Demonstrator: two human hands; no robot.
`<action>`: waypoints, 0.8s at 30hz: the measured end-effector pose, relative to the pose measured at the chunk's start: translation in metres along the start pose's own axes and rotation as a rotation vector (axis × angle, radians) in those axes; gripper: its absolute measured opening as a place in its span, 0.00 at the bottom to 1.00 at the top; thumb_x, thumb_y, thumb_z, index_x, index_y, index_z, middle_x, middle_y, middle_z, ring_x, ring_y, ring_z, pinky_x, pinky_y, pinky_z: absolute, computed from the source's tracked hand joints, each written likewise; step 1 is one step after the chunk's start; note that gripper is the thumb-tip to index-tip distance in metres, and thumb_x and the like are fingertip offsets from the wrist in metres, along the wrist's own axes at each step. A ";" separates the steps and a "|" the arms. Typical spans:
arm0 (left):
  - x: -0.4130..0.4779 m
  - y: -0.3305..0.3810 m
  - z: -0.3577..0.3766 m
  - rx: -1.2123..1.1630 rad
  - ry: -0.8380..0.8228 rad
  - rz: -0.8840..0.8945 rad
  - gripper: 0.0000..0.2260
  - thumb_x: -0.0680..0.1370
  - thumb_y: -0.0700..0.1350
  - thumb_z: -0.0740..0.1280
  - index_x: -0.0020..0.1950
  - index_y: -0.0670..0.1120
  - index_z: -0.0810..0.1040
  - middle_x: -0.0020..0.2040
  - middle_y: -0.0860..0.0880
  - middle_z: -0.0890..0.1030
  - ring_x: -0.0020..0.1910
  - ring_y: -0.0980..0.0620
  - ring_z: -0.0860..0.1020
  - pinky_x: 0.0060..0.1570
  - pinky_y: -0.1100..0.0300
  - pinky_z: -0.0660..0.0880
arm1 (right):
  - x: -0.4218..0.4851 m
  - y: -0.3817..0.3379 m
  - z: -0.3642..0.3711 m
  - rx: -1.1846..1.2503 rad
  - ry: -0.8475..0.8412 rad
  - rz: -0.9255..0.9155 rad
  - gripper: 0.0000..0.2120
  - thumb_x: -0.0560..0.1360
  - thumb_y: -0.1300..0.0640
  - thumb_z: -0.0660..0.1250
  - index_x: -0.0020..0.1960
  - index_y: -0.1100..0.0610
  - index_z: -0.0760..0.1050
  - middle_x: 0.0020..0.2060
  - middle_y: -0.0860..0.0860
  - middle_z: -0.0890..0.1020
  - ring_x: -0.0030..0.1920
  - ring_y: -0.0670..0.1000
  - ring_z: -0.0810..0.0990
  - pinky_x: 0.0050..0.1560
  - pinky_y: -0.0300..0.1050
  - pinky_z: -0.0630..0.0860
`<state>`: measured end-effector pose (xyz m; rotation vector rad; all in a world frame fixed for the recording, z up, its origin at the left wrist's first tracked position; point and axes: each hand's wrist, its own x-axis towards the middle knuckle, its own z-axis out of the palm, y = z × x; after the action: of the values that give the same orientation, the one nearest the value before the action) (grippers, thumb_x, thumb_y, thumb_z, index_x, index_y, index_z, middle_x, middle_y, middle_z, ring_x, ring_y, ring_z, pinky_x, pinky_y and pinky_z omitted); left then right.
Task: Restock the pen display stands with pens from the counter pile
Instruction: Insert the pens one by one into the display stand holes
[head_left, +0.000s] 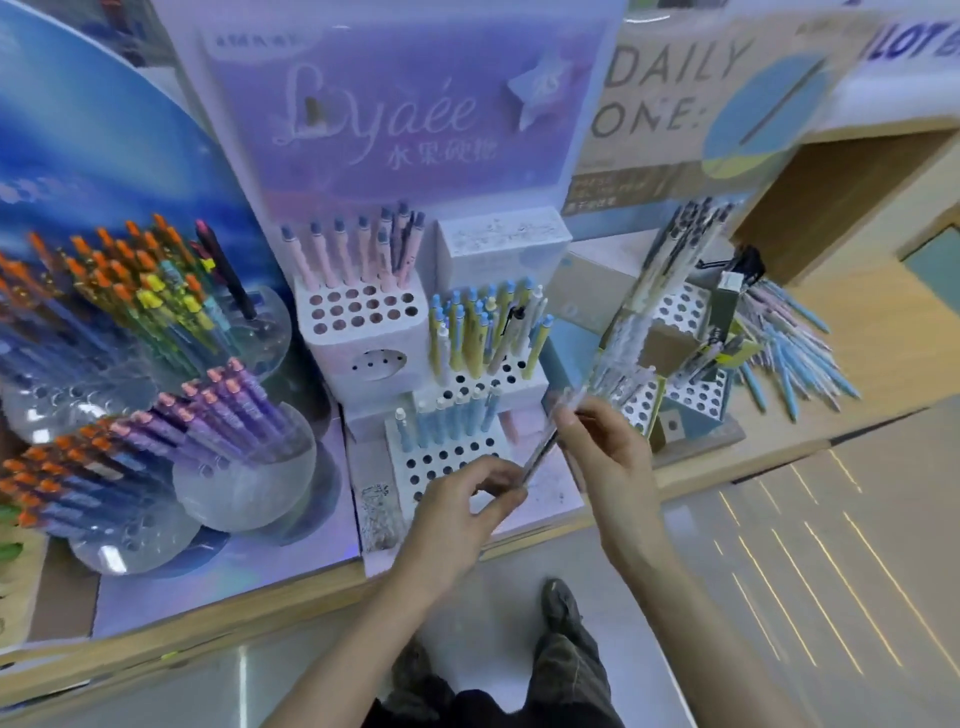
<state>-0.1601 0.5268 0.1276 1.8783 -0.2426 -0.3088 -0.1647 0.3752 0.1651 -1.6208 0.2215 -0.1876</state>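
A single pen (543, 454) was held between both hands, just in front of the tiered display stand (332, 358). The left hand (462, 501) was curled, its fingertips pinching the pen's lower end; the right hand (605, 452) was closed on the upper part, though blur hid the exact grip. The pen's long axis was slanted, low at the left and rising to the right and away from the person. The open holes of the lowest tier (402, 480) lay just beyond the left hand, nearly touching the pen's lower end, so that hand was judged better placed to guide the tip down. The counter pile (795, 358) lay well apart on the right, closer to the right hand.
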 end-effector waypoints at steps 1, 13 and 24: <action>0.005 0.002 0.007 0.001 -0.009 -0.004 0.10 0.75 0.40 0.71 0.44 0.57 0.78 0.41 0.61 0.82 0.43 0.66 0.79 0.45 0.78 0.68 | 0.005 -0.001 -0.015 -0.030 0.000 -0.014 0.03 0.77 0.57 0.67 0.47 0.55 0.78 0.33 0.49 0.76 0.37 0.47 0.74 0.41 0.43 0.72; 0.061 0.016 0.136 0.403 0.060 -0.007 0.19 0.76 0.42 0.69 0.66 0.44 0.73 0.67 0.49 0.69 0.65 0.56 0.68 0.58 0.73 0.59 | 0.089 -0.005 -0.163 -0.319 0.148 -0.188 0.03 0.74 0.61 0.71 0.46 0.53 0.79 0.31 0.38 0.79 0.31 0.39 0.76 0.33 0.27 0.68; 0.092 0.024 0.202 0.144 0.509 -0.301 0.40 0.73 0.47 0.73 0.77 0.51 0.51 0.71 0.51 0.64 0.68 0.58 0.66 0.54 0.69 0.68 | 0.125 0.041 -0.149 -0.409 -0.185 -0.303 0.06 0.73 0.62 0.71 0.50 0.60 0.80 0.39 0.48 0.82 0.41 0.38 0.79 0.42 0.24 0.70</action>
<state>-0.1404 0.3094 0.0801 2.0675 0.3742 -0.0056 -0.0833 0.1967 0.1318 -2.0629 -0.1399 -0.2325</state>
